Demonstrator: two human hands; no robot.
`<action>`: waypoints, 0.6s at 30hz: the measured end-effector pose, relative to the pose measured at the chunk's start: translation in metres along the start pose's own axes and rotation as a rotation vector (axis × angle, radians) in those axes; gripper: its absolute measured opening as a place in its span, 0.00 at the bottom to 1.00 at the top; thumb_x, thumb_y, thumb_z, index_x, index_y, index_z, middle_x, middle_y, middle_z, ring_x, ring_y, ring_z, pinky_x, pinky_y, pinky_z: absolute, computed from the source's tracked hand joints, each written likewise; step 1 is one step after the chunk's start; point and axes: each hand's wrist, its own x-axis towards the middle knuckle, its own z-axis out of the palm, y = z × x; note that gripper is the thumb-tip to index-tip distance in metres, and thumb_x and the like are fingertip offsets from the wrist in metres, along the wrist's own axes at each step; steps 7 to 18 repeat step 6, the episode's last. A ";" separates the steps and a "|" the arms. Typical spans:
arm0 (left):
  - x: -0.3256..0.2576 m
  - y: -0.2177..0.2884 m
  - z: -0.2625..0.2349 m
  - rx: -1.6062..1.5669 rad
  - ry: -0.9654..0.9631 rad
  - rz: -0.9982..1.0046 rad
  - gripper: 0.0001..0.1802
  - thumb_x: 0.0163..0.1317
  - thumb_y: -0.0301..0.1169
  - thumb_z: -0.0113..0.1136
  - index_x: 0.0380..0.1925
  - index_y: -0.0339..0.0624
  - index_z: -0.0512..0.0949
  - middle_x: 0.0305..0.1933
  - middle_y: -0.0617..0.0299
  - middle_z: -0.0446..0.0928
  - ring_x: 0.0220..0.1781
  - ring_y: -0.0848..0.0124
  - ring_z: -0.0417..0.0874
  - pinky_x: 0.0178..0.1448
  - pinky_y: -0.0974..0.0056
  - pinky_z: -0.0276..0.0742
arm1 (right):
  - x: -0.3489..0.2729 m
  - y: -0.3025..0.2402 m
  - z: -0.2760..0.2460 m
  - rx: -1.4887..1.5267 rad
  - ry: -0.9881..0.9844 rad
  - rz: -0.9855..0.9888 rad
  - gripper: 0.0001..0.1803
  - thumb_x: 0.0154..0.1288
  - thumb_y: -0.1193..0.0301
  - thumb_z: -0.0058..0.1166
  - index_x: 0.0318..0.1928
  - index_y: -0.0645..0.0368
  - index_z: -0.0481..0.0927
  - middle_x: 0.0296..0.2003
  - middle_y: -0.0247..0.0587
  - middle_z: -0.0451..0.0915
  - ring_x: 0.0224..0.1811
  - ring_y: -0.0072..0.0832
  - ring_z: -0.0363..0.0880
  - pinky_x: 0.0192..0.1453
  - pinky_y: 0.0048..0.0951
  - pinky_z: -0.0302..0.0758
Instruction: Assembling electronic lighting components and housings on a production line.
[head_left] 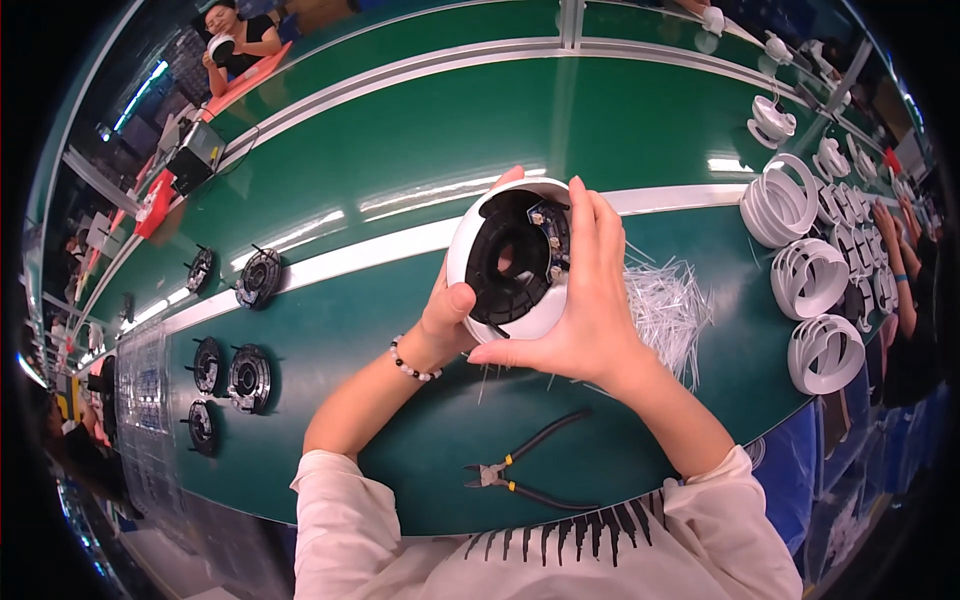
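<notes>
Gripping one glossy white round housing [510, 262] in my left hand [447, 318] and right hand [580, 300]; one black-handled pliers [525, 468] lying below it, five black discs [228, 345] left.

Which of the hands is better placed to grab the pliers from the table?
Probably the right hand: it only steadies the white round housing from the side, and the pliers lie below its forearm. The left hand grips the housing's lower rim.

I count five black round parts [228, 350] on my left, one white dome housing [510, 260] (between my fingers), one pair of cutters [525, 468].
</notes>
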 end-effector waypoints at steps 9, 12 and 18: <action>-0.002 0.010 0.011 -0.045 0.084 0.020 0.57 0.38 0.52 0.59 0.63 0.42 0.39 0.66 0.49 0.47 0.64 0.57 0.58 0.66 0.57 0.55 | -0.007 -0.001 0.018 0.068 0.113 -0.013 0.72 0.23 0.45 0.70 0.62 0.68 0.38 0.56 0.59 0.49 0.61 0.47 0.49 0.61 0.44 0.55; -0.002 0.010 0.011 -0.045 0.084 0.020 0.57 0.38 0.52 0.59 0.63 0.42 0.39 0.66 0.49 0.47 0.64 0.57 0.58 0.66 0.57 0.55 | -0.007 -0.001 0.018 0.068 0.113 -0.013 0.72 0.23 0.45 0.70 0.62 0.68 0.38 0.56 0.59 0.49 0.61 0.47 0.49 0.61 0.44 0.55; -0.002 0.010 0.011 -0.045 0.084 0.020 0.57 0.38 0.52 0.59 0.63 0.42 0.39 0.66 0.49 0.47 0.64 0.57 0.58 0.66 0.57 0.55 | -0.007 -0.001 0.018 0.068 0.113 -0.013 0.72 0.23 0.45 0.70 0.62 0.68 0.38 0.56 0.59 0.49 0.61 0.47 0.49 0.61 0.44 0.55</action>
